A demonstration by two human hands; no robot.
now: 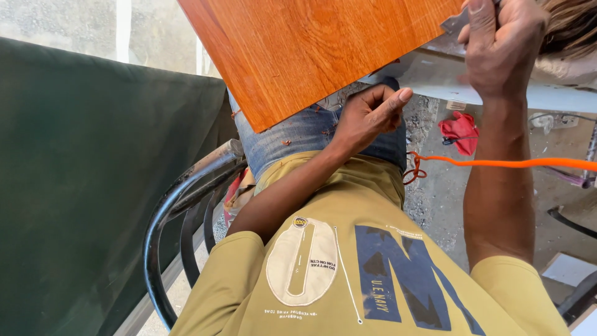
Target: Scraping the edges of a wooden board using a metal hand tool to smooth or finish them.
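- Head view looks down at a person sitting in a mustard yellow T-shirt (373, 274) and blue jeans (298, 134).
- A flat, shiny, orange-brown wooden board (311, 50) sits tilted over the person's lap, filling the top middle of the picture.
- The left hand (370, 115) is under the board's lower edge. Its fingers are curled in and the thumb sticks up, touching the edge of the board. You cannot tell if this hand is squeezing anything.
- The right hand (500, 43) is higher up, at the board's right side. Its fingers are closed around a small grey tool (454, 23), and only a bit of the tool shows.
- The two hands are well apart, with the board's lower right corner between them.
- A black curved metal chair frame (180, 211) is at the person's left side.
- A dark green cloth (93, 186) hangs further left.
- An orange cord (497, 163) runs across the dusty ground behind the right arm.
- A red rag (460, 130) lies on the ground near the cord.
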